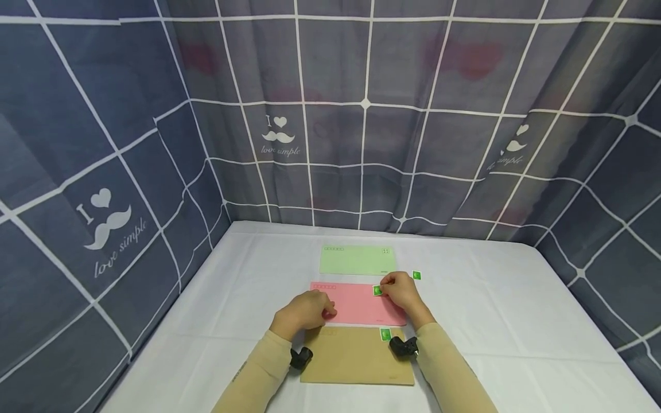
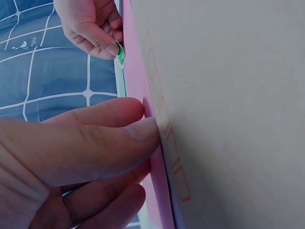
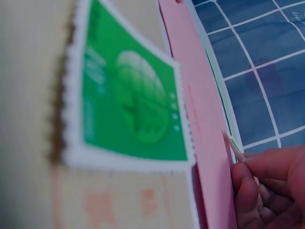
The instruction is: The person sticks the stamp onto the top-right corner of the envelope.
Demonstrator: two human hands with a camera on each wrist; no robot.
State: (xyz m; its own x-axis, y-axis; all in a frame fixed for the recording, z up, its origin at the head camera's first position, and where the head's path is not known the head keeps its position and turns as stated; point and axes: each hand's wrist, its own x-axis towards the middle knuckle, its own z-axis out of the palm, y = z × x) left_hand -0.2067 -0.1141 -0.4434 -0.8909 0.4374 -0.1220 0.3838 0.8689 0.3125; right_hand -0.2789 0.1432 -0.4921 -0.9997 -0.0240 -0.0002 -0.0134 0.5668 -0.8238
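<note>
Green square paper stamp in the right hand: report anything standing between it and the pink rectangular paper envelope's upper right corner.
Nothing visible stands between the green stamp and the pink envelope; the left hand is at the envelope's left end. In the head view, the right hand itself hides part of that corner.

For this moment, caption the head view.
Right hand pinching a green stamp over a pink envelope, left hand at its left end.

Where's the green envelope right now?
In the head view, the green envelope lies toward the far side of the white table, just beyond the pink envelope, with a loose green stamp off its near right corner.
</note>
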